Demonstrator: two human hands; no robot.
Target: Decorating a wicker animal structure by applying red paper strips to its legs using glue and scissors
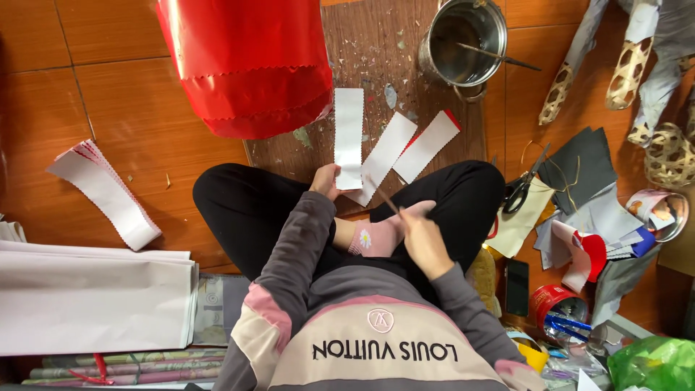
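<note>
— What does the head view show?

— A person sits cross-legged on the floor. The left hand (325, 181) pinches the near end of a white paper strip (348, 137) lying on a wooden board (376, 58). The right hand (423, 239) has its fingers pressed together around a thin stick (382, 194), tip near that strip.

— Which step?

— I judge it's pasting: the stick looks like a brush, and a metal pot (463, 40) stands at the board's far end. Two more strips (405, 148) lie just beside the first.

— And the next move?

— Likely a steady stroke along the strip while the left hand keeps it flat. A red lantern (250, 65) sits close by.
</note>
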